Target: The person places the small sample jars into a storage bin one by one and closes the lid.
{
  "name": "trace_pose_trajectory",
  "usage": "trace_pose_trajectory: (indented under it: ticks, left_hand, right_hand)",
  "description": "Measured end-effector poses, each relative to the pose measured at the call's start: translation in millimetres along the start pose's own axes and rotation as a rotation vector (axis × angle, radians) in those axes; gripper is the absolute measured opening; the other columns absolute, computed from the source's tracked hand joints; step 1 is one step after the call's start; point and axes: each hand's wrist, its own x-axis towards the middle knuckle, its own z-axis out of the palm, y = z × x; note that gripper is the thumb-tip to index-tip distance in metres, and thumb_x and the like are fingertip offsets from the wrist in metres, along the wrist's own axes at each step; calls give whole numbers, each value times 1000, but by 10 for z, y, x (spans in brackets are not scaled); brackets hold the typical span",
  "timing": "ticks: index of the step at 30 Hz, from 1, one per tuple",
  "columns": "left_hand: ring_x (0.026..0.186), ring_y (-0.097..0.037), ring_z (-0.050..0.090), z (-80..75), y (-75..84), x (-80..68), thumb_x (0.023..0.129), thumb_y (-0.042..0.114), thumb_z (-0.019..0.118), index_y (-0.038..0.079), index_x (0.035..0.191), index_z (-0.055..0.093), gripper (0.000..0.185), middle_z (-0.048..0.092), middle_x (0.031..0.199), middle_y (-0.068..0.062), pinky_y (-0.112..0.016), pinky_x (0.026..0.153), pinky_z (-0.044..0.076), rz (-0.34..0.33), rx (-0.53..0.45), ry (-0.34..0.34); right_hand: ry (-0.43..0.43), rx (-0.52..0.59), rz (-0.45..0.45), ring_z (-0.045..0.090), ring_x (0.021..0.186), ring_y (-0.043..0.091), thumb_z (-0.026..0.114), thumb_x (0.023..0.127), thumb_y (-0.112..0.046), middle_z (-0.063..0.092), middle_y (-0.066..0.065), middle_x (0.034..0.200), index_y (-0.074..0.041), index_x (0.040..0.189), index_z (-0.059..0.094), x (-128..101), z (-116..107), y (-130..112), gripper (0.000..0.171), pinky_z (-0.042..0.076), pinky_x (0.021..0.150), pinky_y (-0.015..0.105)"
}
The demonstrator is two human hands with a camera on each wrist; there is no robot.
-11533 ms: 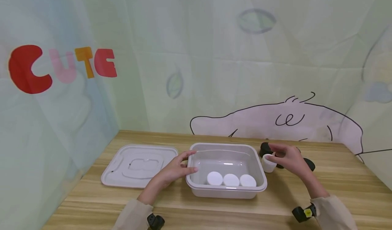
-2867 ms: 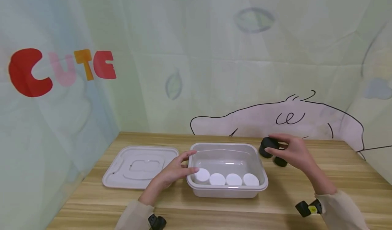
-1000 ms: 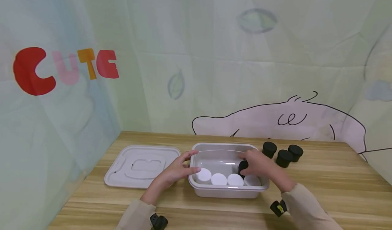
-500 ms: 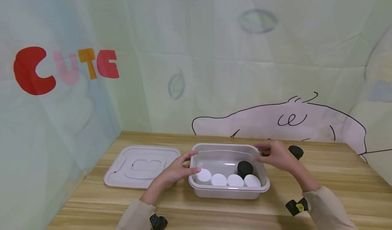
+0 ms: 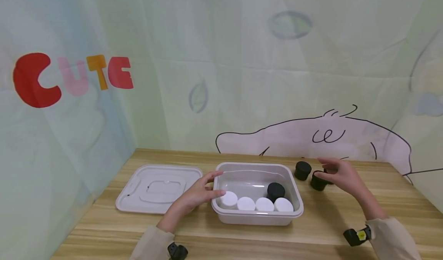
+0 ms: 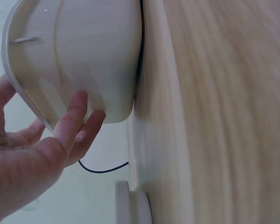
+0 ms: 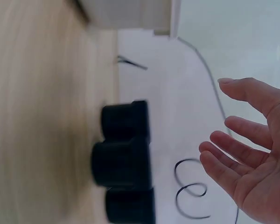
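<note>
In the head view, I am watching the right hand (image 5: 342,177) hovering at the right of the frame, fingers parted and gripping nothing. The nearest black jar (image 5: 317,183) is standing upright just left of it, below the thumb, squat and with its axis vertical. The left hand (image 5: 196,191) is lying well apart from that jar, holding the left rim of the white box (image 5: 254,219) at lower centre. A second black jar (image 5: 302,170) is standing farther left, and a third black jar (image 5: 331,171) is mostly hiding behind the fingers. The box is containing four white jars (image 5: 264,204) along its near wall and one boxed black jar (image 5: 275,190) behind them at right. The lid (image 5: 162,187) is lying at left.

In the left wrist view, fingertips are touching the box's outer wall.

In the right wrist view, three blurred black jars are standing at lower centre, apart from the hand.
</note>
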Motion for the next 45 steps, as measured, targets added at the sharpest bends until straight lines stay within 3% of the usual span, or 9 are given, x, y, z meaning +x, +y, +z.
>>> trace_pose_trajectory:
  ticks: [8, 15, 32, 38, 45]
  left_hand:
    - [116, -45, 45, -7, -5, -4, 81, 16, 69, 4, 136, 37, 65, 31, 140, -24, -41, 82, 50, -2, 18, 10]
    - [114, -42, 47, -3, -5, 0, 81, 16, 69, 4, 136, 36, 65, 32, 138, -25, -39, 80, 51, 0, 23, 9]
    - [117, -44, 44, -6, -28, 12, 81, 16, 69, 4, 137, 36, 65, 28, 141, -25, -40, 82, 50, 2, -12, -4]
    - [116, -43, 45, -6, -15, 6, 82, 17, 68, 5, 137, 36, 65, 29, 141, -24, -40, 82, 50, -1, 0, -1]
    - [116, -42, 45, -3, -11, 2, 82, 16, 68, 5, 137, 36, 65, 29, 141, -23, -39, 82, 50, -3, -4, -4]
  right_hand:
    - [54, -28, 28, 56, 100, 41, 72, 78, -26, 57, 29, 113, 10, 117, 55, -22, 70, 205, 55, 48, 79, 47]
    - [7, -2, 95, 53, 105, 44, 70, 80, -28, 51, 31, 120, 12, 120, 50, -36, 142, 313, 61, 48, 82, 47]
    - [-12, -143, 127, 47, 102, 51, 74, 73, -25, 50, 39, 112, 11, 114, 56, 13, 266, 375, 57, 41, 82, 57]
    - [-5, -154, 108, 50, 98, 49, 73, 73, -24, 52, 38, 110, 11, 113, 57, 15, 273, 385, 55, 42, 80, 56]
    - [27, -137, 74, 57, 83, 33, 74, 74, -23, 61, 31, 97, 12, 113, 57, 5, 203, 322, 54, 46, 68, 41]
